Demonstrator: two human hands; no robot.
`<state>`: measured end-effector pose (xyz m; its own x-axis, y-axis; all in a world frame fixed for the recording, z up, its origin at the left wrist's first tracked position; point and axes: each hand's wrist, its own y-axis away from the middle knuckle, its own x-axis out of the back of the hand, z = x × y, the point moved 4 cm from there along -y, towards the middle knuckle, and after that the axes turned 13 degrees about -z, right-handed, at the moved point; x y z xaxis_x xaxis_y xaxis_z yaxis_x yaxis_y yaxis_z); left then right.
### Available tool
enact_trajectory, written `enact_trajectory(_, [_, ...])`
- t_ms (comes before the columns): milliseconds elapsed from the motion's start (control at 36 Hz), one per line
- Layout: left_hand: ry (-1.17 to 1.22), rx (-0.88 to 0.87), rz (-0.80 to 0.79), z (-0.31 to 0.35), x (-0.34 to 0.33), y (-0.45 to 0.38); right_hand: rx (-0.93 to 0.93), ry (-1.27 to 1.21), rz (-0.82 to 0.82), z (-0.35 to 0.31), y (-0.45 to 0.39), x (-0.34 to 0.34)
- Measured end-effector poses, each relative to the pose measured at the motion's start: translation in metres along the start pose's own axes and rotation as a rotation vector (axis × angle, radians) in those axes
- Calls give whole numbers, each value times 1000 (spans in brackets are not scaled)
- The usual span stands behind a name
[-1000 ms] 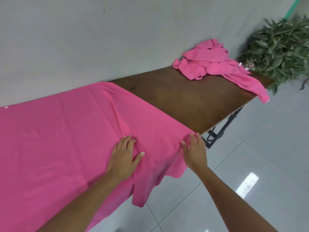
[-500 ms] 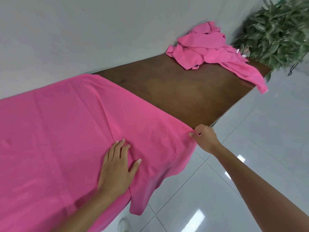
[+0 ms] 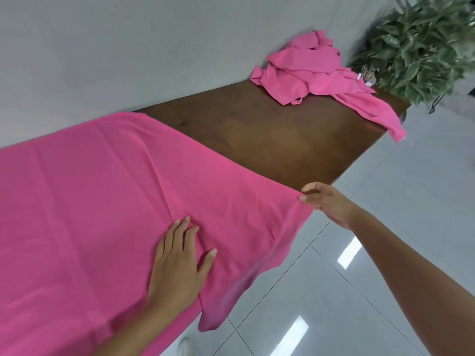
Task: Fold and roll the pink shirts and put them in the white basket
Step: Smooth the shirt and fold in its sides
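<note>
I see one flat pink cotton shirt (image 3: 97,201); my left hand (image 3: 180,263) presses it, fingers spread, while my right hand (image 3: 331,204) pinches its corner. One crumpled pink heap (image 3: 308,73) lies apart.

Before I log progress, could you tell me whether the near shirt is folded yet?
Spread: the near shirt lies flat across the table, its edge overhanging.

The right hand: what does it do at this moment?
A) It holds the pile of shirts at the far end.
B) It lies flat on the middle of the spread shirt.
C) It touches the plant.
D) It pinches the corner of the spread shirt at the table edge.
D: the right hand pinches the corner of the spread shirt at the table edge, while the left hand lies flat on the cloth.
</note>
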<state>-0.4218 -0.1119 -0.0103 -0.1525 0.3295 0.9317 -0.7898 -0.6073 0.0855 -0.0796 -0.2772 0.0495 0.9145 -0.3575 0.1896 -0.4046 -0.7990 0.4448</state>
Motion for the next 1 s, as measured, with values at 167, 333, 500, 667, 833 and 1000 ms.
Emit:
enact_trajectory(167, [3, -4, -9, 0, 1, 1, -34, 220, 195, -7, -4, 2])
enact_trajectory(333, [4, 3, -15, 1, 3, 2, -68, 392, 374, -13, -19, 14])
enact_trajectory(500, [-25, 27, -35, 1, 3, 2, -46, 563, 499, -28, -47, 38])
enact_trajectory(667, [-86, 49, -95, 0, 1, 2, 15, 679, 513, -36, -78, 61])
enact_trajectory(833, [-145, 50, -139, 2, 2, 2, 41, 742, 494, -42, -112, 83])
enact_trajectory(1000, [-165, 62, -138, 4, 4, 2, 73, 827, 396, -40, -135, 85])
